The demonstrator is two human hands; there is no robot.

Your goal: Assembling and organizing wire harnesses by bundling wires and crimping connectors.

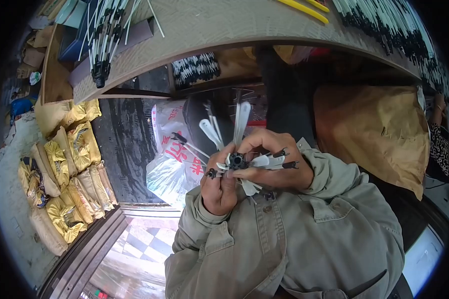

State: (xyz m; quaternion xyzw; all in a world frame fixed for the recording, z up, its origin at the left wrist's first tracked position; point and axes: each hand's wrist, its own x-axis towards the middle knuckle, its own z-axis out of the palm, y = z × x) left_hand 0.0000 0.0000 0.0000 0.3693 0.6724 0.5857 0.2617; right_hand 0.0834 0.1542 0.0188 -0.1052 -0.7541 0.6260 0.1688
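In front of my chest I hold a small round black hub [237, 160] with a hole in its middle. White spoon-shaped blades [242, 117] and thin white rods with black ends stick out around it in several directions. My left hand [219, 192] grips the hub's left side, fingers closed, next to a black-tipped rod [189, 145]. My right hand [279, 162] curls around the other side, its thumb and fingers pinched at the hub. More white blades [268, 161] and black clip-like ends [289, 164] show between its fingers. The exact finger contacts are partly hidden.
A curved-edge table [199, 25] ahead carries a bundle of black-and-white rods [105, 40] at left and a large pile of rods [389, 25] at right. A brown paper sheet or bag [374, 134] lies at my right. Yellow-brown packages [67, 174] are stacked at left.
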